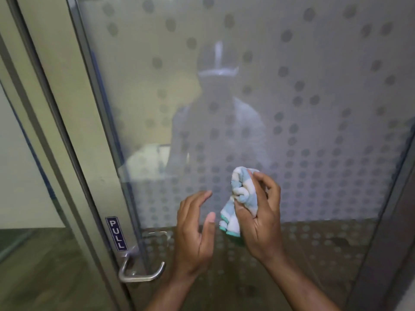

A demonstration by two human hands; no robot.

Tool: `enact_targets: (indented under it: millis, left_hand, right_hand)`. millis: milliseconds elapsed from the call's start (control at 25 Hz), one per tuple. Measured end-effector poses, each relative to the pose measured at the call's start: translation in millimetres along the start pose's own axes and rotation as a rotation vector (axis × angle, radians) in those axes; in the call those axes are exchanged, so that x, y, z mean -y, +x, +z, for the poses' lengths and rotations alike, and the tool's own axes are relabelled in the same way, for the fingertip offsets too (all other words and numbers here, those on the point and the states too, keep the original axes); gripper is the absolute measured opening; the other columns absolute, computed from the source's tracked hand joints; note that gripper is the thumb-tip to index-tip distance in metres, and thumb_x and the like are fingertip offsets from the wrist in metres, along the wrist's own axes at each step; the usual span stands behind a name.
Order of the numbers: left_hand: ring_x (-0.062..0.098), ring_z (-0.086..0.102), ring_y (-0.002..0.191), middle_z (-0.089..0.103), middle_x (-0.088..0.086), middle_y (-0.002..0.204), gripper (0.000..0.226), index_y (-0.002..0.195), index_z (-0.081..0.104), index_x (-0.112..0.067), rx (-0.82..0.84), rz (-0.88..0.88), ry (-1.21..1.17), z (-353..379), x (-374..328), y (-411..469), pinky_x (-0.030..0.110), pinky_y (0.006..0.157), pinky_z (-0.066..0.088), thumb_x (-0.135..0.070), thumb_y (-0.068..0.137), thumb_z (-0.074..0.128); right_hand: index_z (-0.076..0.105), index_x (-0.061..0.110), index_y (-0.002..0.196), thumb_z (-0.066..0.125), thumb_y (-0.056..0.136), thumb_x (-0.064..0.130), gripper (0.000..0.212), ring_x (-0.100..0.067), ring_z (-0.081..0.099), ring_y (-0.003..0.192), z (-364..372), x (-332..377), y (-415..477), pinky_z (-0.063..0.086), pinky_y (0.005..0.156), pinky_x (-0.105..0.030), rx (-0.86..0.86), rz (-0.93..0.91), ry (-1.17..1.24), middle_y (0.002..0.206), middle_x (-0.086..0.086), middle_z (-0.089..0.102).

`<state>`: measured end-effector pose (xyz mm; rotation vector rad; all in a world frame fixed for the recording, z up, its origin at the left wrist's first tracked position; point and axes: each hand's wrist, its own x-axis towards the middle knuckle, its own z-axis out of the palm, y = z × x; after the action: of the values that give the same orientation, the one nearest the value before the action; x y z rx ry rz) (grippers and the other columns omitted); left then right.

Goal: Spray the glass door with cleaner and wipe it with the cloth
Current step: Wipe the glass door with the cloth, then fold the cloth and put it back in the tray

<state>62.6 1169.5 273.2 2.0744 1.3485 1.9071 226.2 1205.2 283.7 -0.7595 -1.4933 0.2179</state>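
My right hand [261, 212] grips a bunched cloth [241, 198], striped white and pale blue with a teal edge, low in the centre of the frame; its hem hangs below my palm. My left hand [195, 234] is beside it, open with fingers curled, holding nothing. The glass door [314, 108] fills most of the frame, frosted with grey dots. At lower left sit a metal lever handle [140, 271] and a PULL label [116, 233].

Light: dim, flat indoor
Glare: hazy reflection on glass door [292, 108]
Focus: soft overall
Edges: wide-angle bend, frame lines curve
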Motion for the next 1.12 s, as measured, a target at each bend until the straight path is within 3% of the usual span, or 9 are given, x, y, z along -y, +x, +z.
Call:
enact_targets:
  millis: [120,240,360,520,640,760,840,920,1120]
  left_hand:
    - [0.032,0.059,0.141,0.063,0.004,0.150,0.055,0.146,0.060,-0.011,0.054,-0.043,-0.139,-6,-18,-42,0.049,0.114,0.050,-0.034,0.096,0.062]
    - [0.026,0.062,0.141,0.065,0.001,0.150,0.061,0.146,0.061,-0.016,0.019,-0.185,-0.162,-17,-27,-73,0.040,0.118,0.050,-0.034,0.090,0.075]
    - [0.028,0.071,0.127,0.074,0.006,0.136,0.049,0.139,0.067,-0.020,-0.124,-0.386,-0.178,-37,-27,-104,0.048,0.109,0.056,-0.029,0.092,0.076]
    - [0.020,0.075,0.119,0.079,0.002,0.128,0.037,0.130,0.073,-0.024,-0.342,-0.562,-0.023,-78,-22,-160,0.041,0.103,0.059,-0.016,0.094,0.069]
    - [0.005,0.075,0.113,0.081,-0.012,0.122,0.034,0.123,0.076,-0.030,-0.459,-0.636,0.102,-107,-37,-195,0.022,0.096,0.059,-0.016,0.093,0.066]
    - [-0.002,0.075,0.103,0.082,-0.016,0.113,0.027,0.114,0.078,-0.031,-0.674,-0.717,0.086,-144,-64,-229,0.010,0.085,0.056,-0.015,0.095,0.068]
    - [0.003,0.075,0.099,0.084,-0.013,0.110,0.026,0.113,0.078,-0.026,-0.785,-0.800,0.063,-172,-79,-260,0.013,0.081,0.059,-0.004,0.103,0.068]
    - [0.009,0.076,0.100,0.084,-0.006,0.112,0.029,0.118,0.075,-0.019,-0.853,-0.861,0.046,-200,-103,-295,0.019,0.083,0.062,0.000,0.106,0.058]
    - [0.005,0.075,0.087,0.084,-0.007,0.099,0.025,0.114,0.074,-0.014,-1.028,-0.903,0.065,-262,-178,-385,0.018,0.075,0.061,0.004,0.105,0.059]
  right_hand:
    - [0.056,0.017,0.151,0.056,0.096,0.042,0.060,-0.025,0.053,0.131,3,10,-13,0.046,0.112,-0.028,0.005,0.090,0.050,0.132,0.005,0.039]
    - [0.062,0.021,0.146,0.055,0.096,0.050,0.058,-0.024,0.054,0.120,22,15,-32,0.051,0.105,-0.042,0.119,0.198,0.074,0.119,0.005,0.042]
    - [0.065,0.028,0.142,0.054,0.097,0.054,0.053,-0.014,0.056,0.116,46,28,-62,0.052,0.102,-0.036,0.328,0.310,0.234,0.115,0.003,0.049]
    - [0.062,0.038,0.142,0.055,0.102,0.050,0.042,-0.007,0.062,0.125,76,51,-118,0.050,0.108,-0.028,0.633,0.496,0.548,0.129,0.006,0.062]
    - [0.063,0.025,0.142,0.056,0.102,0.040,0.044,-0.009,0.065,0.130,93,68,-156,0.052,0.110,-0.030,0.736,0.662,0.738,0.139,0.003,0.070]
    - [0.066,0.026,0.134,0.057,0.098,0.038,0.039,-0.001,0.067,0.122,106,86,-192,0.055,0.107,-0.028,0.865,0.655,0.676,0.136,0.004,0.070]
    - [0.060,0.029,0.141,0.062,0.101,0.035,0.040,0.005,0.065,0.118,112,94,-215,0.051,0.101,-0.013,1.011,0.613,0.585,0.142,0.002,0.065]
    - [0.052,0.021,0.151,0.065,0.105,0.028,0.049,0.009,0.061,0.119,117,113,-244,0.046,0.098,-0.006,1.224,0.586,0.555,0.150,-0.001,0.060]
    - [0.054,0.015,0.148,0.068,0.095,0.036,0.059,-0.005,0.065,0.128,110,203,-331,0.052,0.111,-0.032,1.550,0.576,0.676,0.142,0.001,0.069]
